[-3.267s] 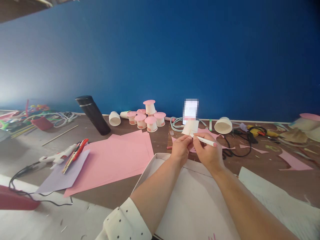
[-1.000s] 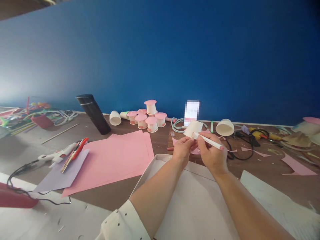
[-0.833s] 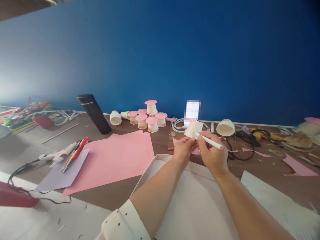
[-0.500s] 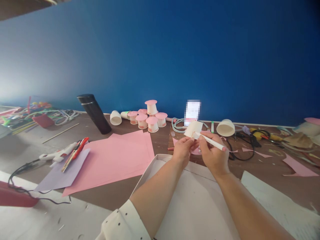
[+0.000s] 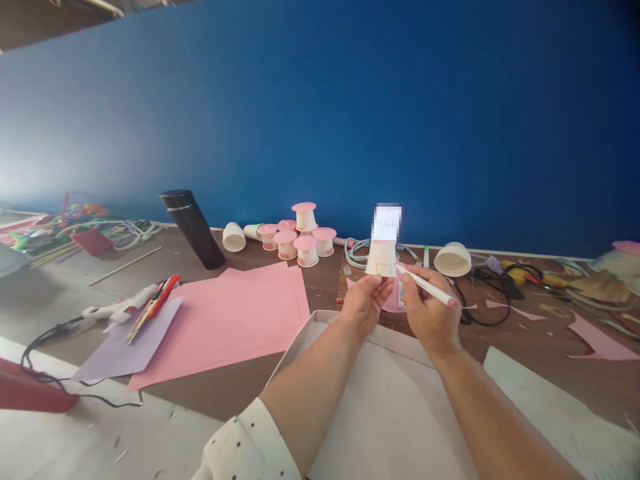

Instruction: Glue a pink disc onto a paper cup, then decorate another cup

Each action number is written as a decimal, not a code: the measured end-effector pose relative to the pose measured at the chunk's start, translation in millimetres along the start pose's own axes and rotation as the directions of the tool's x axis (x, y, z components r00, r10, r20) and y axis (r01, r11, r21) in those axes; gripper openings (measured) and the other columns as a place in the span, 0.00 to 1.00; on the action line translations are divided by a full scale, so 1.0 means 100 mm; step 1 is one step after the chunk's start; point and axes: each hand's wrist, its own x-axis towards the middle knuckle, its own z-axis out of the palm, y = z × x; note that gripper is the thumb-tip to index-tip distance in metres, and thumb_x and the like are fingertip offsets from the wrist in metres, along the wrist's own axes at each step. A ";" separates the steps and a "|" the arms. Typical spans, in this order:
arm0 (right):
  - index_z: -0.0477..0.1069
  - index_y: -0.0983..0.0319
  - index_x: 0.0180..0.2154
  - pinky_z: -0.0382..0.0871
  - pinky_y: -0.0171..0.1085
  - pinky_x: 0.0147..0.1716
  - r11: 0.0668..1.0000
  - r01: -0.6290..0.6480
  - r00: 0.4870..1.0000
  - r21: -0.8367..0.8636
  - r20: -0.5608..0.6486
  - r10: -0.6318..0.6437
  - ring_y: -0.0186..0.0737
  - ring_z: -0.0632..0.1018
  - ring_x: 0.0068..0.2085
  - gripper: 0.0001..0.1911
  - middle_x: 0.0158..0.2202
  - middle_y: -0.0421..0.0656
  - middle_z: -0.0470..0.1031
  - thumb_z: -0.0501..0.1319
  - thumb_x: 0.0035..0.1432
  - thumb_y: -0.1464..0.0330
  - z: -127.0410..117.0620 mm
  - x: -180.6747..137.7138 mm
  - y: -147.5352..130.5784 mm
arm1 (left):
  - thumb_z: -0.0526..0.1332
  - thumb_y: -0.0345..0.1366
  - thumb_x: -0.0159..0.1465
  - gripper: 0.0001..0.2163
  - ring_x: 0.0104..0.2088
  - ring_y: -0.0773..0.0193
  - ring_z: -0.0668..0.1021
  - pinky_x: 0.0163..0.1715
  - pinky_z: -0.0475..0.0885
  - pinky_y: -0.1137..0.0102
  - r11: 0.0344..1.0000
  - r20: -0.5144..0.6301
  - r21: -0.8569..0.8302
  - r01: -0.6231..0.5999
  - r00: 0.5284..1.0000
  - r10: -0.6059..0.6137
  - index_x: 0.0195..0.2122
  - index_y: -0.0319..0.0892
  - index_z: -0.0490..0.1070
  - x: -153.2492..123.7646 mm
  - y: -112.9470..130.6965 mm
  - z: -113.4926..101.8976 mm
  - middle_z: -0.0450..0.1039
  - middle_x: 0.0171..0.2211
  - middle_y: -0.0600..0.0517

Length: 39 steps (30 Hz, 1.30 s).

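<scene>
My left hand [image 5: 367, 303] is closed on the lower rim of a white paper cup [image 5: 381, 257], held upside down with its wide end at the bottom. A small rectangular outline shows low on the cup's side. In my right hand [image 5: 433, 307] is a white marker pen [image 5: 427, 287], its tip beside the cup's right edge. Behind the cup a bright phone [image 5: 387, 221] leans on the blue wall. To the left stand several small upturned cups with pink paper tops [image 5: 306, 248], one stacked above the others.
Pink paper sheets [image 5: 225, 320] and a lilac sheet [image 5: 135, 347] lie left, with a red utility knife [image 5: 160, 297] and a glue gun [image 5: 120, 310]. A black flask [image 5: 195, 230] stands behind. White cups [image 5: 453, 259] and cables lie right. A white tray [image 5: 320, 316] sits under my forearms.
The cup has turned from tilted to nearly upright, its outlined side now facing me. The pen tip has moved from the cup's face to its right edge.
</scene>
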 end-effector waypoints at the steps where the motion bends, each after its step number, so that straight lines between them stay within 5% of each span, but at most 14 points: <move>1: 0.73 0.60 0.41 0.74 0.42 0.38 1.000 0.005 1.000 0.001 0.002 -0.005 0.41 0.77 0.36 0.11 0.39 0.46 0.77 0.58 0.58 0.63 0.00 0.00 0.00 | 0.62 0.26 0.58 0.02 0.34 0.67 0.79 0.45 0.72 0.72 1.000 0.003 0.004 -0.002 1.000 0.002 0.32 0.33 0.73 0.00 0.00 0.00 0.76 0.31 0.47; 10: 0.73 0.61 0.41 0.73 0.42 0.41 0.999 0.045 0.999 0.021 0.026 -0.046 0.43 0.77 0.41 0.12 0.42 0.47 0.77 0.58 0.58 0.63 0.01 -0.01 -0.03 | 0.61 0.26 0.58 0.02 0.33 0.68 0.79 0.45 0.72 0.72 1.000 0.026 0.022 -0.009 1.000 0.008 0.31 0.33 0.73 0.02 -0.02 -0.01 0.76 0.30 0.47; 26: 0.71 0.62 0.38 0.71 0.38 0.32 1.000 -0.029 0.999 0.011 0.030 0.028 0.41 0.77 0.31 0.12 0.33 0.46 0.77 0.57 0.59 0.61 -0.02 0.02 0.00 | 0.60 0.28 0.60 0.03 0.35 0.67 0.78 0.39 0.72 0.73 0.999 -0.012 0.045 -0.025 1.000 0.025 0.33 0.35 0.72 0.02 -0.02 0.00 0.75 0.31 0.47; 39: 0.71 0.62 0.39 0.71 0.38 0.32 1.000 -0.001 0.999 -0.014 0.032 0.001 0.41 0.78 0.32 0.13 0.33 0.47 0.77 0.57 0.59 0.60 -0.02 0.01 -0.02 | 0.61 0.30 0.60 0.04 0.38 0.65 0.79 0.46 0.70 0.70 0.999 0.054 0.039 -0.023 0.998 0.020 0.34 0.35 0.72 0.04 -0.04 -0.04 0.77 0.34 0.45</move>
